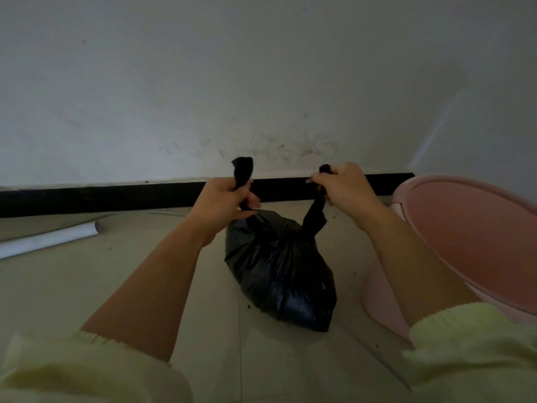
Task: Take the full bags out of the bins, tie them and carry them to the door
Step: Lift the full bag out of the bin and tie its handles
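The scuffed white wall [261,82] is filling the upper view. The tiled floor [203,286] is lying below it. The pink bin [479,242] is standing at the right. The full black bag [279,269] is sitting out of the bin, just left of it, low at the floor. The left hand [223,205] and the right hand [343,184] are each clenching one twisted bag ear and holding the two ears apart.

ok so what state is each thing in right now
black bag: out of the bin, on the floor, two top ends pulled apart, no knot showing
left hand: grips the bag's left end
right hand: grips the bag's right end
pink bin: beside the bag, no bag showing in it
white tube: lying on the floor
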{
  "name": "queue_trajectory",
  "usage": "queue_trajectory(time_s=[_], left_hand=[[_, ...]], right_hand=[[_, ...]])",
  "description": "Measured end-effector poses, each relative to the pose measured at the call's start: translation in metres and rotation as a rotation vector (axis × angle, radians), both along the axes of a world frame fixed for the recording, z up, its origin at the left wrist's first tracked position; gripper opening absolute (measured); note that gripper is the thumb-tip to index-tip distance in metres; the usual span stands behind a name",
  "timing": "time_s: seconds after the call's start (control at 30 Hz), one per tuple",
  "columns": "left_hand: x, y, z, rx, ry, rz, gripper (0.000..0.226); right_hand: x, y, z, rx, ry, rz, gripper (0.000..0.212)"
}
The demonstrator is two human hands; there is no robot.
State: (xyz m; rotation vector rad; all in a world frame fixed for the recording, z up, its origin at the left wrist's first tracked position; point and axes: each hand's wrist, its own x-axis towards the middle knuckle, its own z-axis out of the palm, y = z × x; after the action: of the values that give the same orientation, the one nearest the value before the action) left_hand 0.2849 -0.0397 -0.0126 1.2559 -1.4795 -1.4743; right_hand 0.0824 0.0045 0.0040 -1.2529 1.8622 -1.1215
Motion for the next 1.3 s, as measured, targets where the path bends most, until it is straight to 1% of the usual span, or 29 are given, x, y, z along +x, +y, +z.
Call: queue_trajectory(time_s=[0.07,0.13,0.2,0.3,0.33,0.37,0.43,0.47,0.53,0.63,0.7,0.8,0.87,0.93,1.03,1.13,1.17,1.23,1.3], left_hand=[[-0.004,0.001,0.002,-0.093,-0.065,-0.047,0.025],[-0.008,0.003,0.004,-0.15,-0.094,-0.076,0.019],[-0.012,0.004,0.006,-0.191,-0.133,-0.104,0.016],[-0.017,0.005,0.006,-0.232,-0.188,-0.13,0.016],[-0.018,0.005,0.005,-0.244,-0.201,-0.131,0.016],[-0.019,0.004,0.004,-0.251,-0.208,-0.133,0.015],[-0.019,0.002,0.001,-0.269,-0.221,-0.142,0.013],[-0.02,0.001,-0.003,-0.284,-0.242,-0.152,0.012],[-0.019,0.0,-0.018,-0.301,-0.332,-0.175,0.013],[-0.014,0.004,-0.046,-0.241,-0.451,-0.217,0.014],[-0.01,0.007,-0.054,-0.202,-0.456,-0.2,0.014],[-0.003,0.008,-0.047,-0.243,-0.488,-0.158,0.012],[0.003,0.011,-0.028,-0.251,-0.528,-0.151,0.015],[0.012,0.018,-0.002,-0.239,-0.558,-0.174,0.018],[0.032,0.03,0.051,-0.238,-0.621,-0.173,0.023],[0.061,0.045,0.128,-0.215,-0.681,-0.124,0.03],[0.074,0.05,0.163,-0.204,-0.687,-0.106,0.033],[0.092,0.061,0.221,-0.18,-0.696,-0.079,0.04],[0.122,0.07,0.293,-0.116,-0.718,-0.029,0.043]], right_hand=[[0.005,0.002,0.005,-0.018,-0.081,0.08,0.025],[0.011,0.003,0.01,-0.044,-0.137,0.161,0.026],[0.017,0.004,0.012,-0.067,-0.147,0.223,0.029],[0.023,0.005,0.014,-0.077,-0.209,0.315,0.043],[0.024,0.006,0.014,-0.082,-0.203,0.34,0.042],[0.025,0.006,0.013,-0.098,-0.159,0.357,0.033],[0.028,0.005,0.01,-0.156,-0.039,0.338,0.01],[0.028,0.005,0.008,-0.195,-0.016,0.3,0.005],[0.027,0.003,0.007,-0.265,-0.051,0.22,0.007],[0.029,0.004,0.013,-0.315,-0.159,0.166,0.017],[0.034,0.005,0.018,-0.328,-0.192,0.144,0.014],[0.044,0.01,0.031,-0.353,-0.299,0.108,0.005],[0.05,0.011,0.051,-0.325,-0.324,0.094,0.006],[0.056,0.012,0.077,-0.263,-0.268,0.132,0.013],[0.066,0.01,0.131,-0.098,-0.17,0.246,0.02],[0.087,0.012,0.205,0.03,-0.084,0.371,0.019],[0.1,0.011,0.24,0.064,-0.057,0.41,0.018],[0.123,0.01,0.295,0.104,0.004,0.464,0.016],[0.157,0.005,0.365,0.135,0.071,0.524,0.013]])
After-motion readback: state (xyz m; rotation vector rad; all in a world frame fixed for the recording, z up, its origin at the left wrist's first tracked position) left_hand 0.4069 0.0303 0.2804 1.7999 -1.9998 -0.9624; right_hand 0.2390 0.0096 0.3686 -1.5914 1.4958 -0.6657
